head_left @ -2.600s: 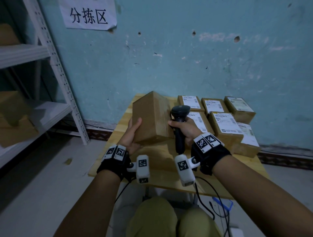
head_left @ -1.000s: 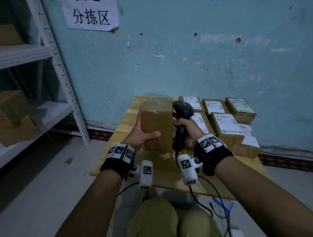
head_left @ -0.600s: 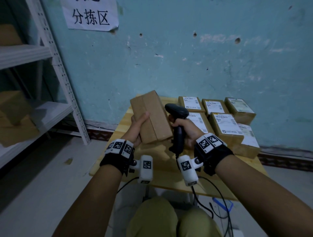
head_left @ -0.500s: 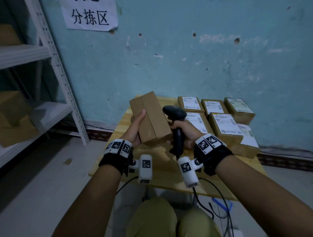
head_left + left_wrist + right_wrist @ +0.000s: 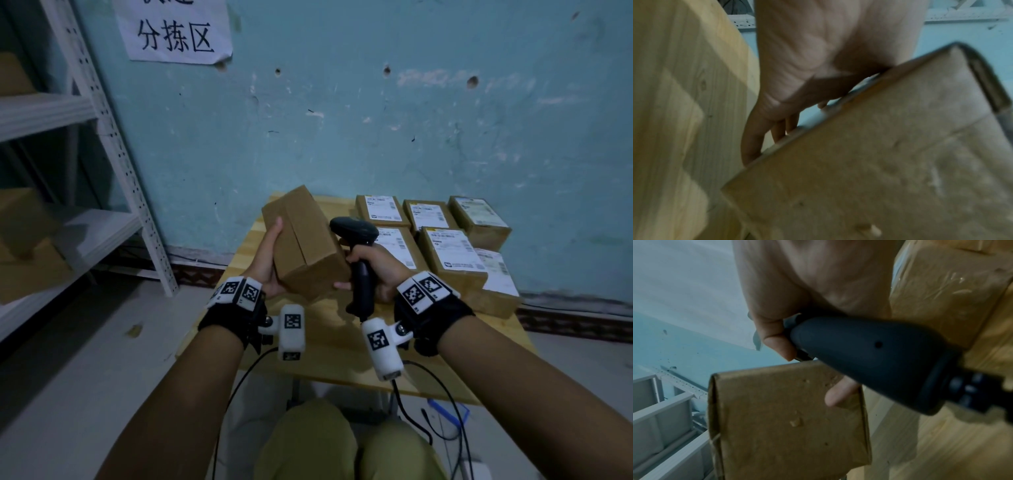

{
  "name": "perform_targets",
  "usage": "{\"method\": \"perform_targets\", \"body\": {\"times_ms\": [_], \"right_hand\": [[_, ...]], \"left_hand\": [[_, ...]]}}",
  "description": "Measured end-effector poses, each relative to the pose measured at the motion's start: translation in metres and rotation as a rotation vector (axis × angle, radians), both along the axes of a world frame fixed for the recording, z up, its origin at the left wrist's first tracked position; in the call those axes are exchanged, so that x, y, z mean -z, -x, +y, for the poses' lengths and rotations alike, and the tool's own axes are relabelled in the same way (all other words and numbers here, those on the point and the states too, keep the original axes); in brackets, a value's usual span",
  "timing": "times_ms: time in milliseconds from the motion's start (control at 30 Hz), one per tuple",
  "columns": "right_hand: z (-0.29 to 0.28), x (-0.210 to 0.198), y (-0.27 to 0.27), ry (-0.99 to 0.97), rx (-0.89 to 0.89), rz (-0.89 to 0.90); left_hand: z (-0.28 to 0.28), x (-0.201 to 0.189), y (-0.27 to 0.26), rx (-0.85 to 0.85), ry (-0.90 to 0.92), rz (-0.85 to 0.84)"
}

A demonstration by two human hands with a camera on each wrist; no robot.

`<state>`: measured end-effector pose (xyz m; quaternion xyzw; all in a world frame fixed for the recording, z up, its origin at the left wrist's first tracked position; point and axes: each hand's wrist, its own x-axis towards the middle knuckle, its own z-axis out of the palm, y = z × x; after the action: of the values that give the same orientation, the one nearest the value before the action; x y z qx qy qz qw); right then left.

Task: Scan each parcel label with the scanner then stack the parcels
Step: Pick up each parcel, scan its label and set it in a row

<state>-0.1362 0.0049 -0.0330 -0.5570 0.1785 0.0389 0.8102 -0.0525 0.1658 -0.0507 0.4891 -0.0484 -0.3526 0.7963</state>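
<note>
White metal shelving [image 5: 113, 144] at far left, brown cartons on its lower shelves. Paper sign [image 5: 174, 31] with black characters on the blue-green wall above it.

Left hand [image 5: 269, 260]: grip clamped on the held parcel [image 5: 305, 243], thumb along its left face, fingers [image 5: 754, 141] underneath along its lower edge. Held parcel: plain brown cardboard, tilted, raised above the counter [image 5: 329, 346] over its left half; no label on the faces that show.

Right hand [image 5: 378, 265]: grip clamped on the scanner [image 5: 356, 236], black, pistol-shaped, handle down, head just beside the held parcel's right face. One fingertip of this hand touches the parcel's near right corner. Black cable [image 5: 442, 407] drops from the handle past the counter's near edge.

Labelled parcels [image 5: 445, 246]: brown cartons with white labels facing up, grouped in rows on the counter's right half, from the far edge toward the right edge, touching or just beside one another.

Counter: pale wood, far edge against the wall.
</note>
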Motion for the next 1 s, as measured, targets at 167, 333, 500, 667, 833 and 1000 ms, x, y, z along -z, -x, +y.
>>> {"method": "perform_targets", "body": {"times_ms": [167, 333, 500, 667, 833, 1000], "right_hand": [[0.002, 0.001, 0.001, -0.016, 0.022, 0.014], [0.001, 0.005, 0.0, -0.055, 0.045, 0.008], [0.003, -0.001, 0.006, 0.117, 0.072, -0.022], [0.016, -0.013, 0.009, 0.183, -0.012, -0.101], [0.021, -0.014, 0.007, 0.212, -0.012, -0.128], [0.017, -0.011, 0.005, 0.176, 0.023, -0.097]], "left_hand": [[0.003, 0.0, 0.0, 0.026, -0.065, 0.144], [0.004, 0.003, -0.003, 0.002, -0.083, 0.209], [0.002, 0.007, -0.004, -0.184, -0.214, 0.046], [-0.004, 0.017, -0.004, -0.279, -0.354, -0.181], [-0.002, 0.024, -0.009, -0.311, -0.264, -0.219], [0.003, 0.015, -0.003, -0.334, -0.116, -0.234]]}}
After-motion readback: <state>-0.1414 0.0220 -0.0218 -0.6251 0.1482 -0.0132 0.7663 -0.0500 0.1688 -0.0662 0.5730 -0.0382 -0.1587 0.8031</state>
